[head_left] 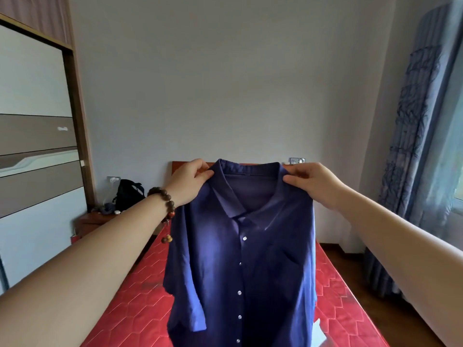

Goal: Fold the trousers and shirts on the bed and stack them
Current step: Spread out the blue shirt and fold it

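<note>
A dark blue button-up shirt (240,259) hangs in the air over the bed, front facing me, buttons done up and a short sleeve drooping on the left. My left hand (189,182), with a bead bracelet on its wrist, pinches the shirt's left shoulder beside the collar. My right hand (314,182) pinches the right shoulder at the same height. The shirt's lower part covers the middle of the red quilted bed (130,304). A pale piece of fabric (318,334) peeks out at the shirt's lower right; other clothes are hidden.
A tall wardrobe (37,146) fills the left wall. Beside it a low bedside table (92,221) carries a black bag (129,194). Blue curtains (411,159) hang at the right by a window. The headboard (179,167) stands against the far wall.
</note>
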